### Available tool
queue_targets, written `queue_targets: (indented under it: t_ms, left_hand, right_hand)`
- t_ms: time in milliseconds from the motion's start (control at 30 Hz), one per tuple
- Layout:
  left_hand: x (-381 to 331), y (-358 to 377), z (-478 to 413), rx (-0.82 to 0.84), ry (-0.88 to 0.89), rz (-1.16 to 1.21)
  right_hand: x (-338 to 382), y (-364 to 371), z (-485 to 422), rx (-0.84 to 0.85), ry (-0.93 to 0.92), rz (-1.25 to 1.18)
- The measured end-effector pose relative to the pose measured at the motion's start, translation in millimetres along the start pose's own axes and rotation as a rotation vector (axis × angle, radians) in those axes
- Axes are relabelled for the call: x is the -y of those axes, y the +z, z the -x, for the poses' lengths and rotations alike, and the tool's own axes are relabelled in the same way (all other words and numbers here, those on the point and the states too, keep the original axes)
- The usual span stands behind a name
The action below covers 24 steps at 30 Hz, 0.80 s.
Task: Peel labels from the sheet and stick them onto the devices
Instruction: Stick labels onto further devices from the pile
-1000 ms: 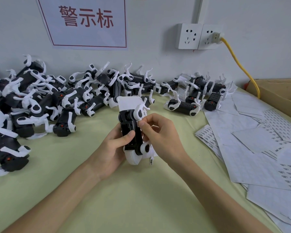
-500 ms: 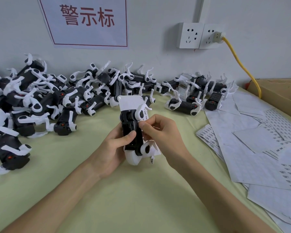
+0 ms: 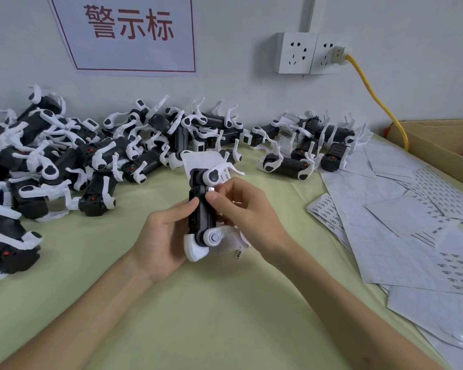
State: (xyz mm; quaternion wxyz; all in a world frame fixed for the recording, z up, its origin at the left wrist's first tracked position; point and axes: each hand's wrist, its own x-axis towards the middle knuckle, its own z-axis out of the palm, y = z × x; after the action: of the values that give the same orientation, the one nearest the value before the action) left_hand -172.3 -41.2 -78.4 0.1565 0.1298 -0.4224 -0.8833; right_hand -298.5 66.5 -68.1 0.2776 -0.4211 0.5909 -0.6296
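Head cam, only view here. The left hand (image 3: 163, 236) is wrapped round a black and white device (image 3: 201, 209), thumb on its near side, holding it upright just above the green table (image 3: 225, 316), about mid-frame. The right hand (image 3: 246, 209) has curled fingers, with thumb and forefinger pinching a tiny label (image 3: 211, 188) right against the upper part of the device. Tucked behind the device is a white sheet (image 3: 201, 160), with a few printed labels peeking out along its right edge. A big pile of devices (image 3: 91, 156) runs along the wall. Loose label sheets (image 3: 385, 236) are spread out on the right, next to a cardboard box (image 3: 439, 140) and a yellow cable (image 3: 372, 97).
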Motion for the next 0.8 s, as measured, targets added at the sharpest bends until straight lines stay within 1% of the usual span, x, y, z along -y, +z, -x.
queue_targets:
  t_ms: [133, 267, 367, 467, 667, 800]
  left_hand:
    - [-0.3, 2.7, 2.4, 0.058, -0.048, 0.012]
    - [-0.7, 1.9, 1.2, 0.147, -0.054, 0.053]
    - [-0.8, 2.4, 0.6, 0.123, -0.030, -0.017]
    - [-0.4, 1.0, -1.0, 0.119, -0.027, -0.017]
    - [0.1, -0.7, -1.6, 0.140, -0.003, 0.033]
    - [1.4, -0.6, -1.7, 0.102, 0.012, -0.025]
  right_hand:
    - [1.5, -3.2, 1.1, 0.110, 0.011, -0.042]
    - [3.9, -5.0, 1.7, 0.194, 0.012, -0.070]
    - [3.7, -5.0, 2.2, 0.221, -0.002, -0.072]
    - [1.2, -4.8, 1.4, 0.221, -0.003, -0.078]
    - [-2.3, -2.7, 0.8, 0.166, 0.000, -0.100]
    - [-4.2, -0.6, 1.0, 0.124, -0.031, -0.015]
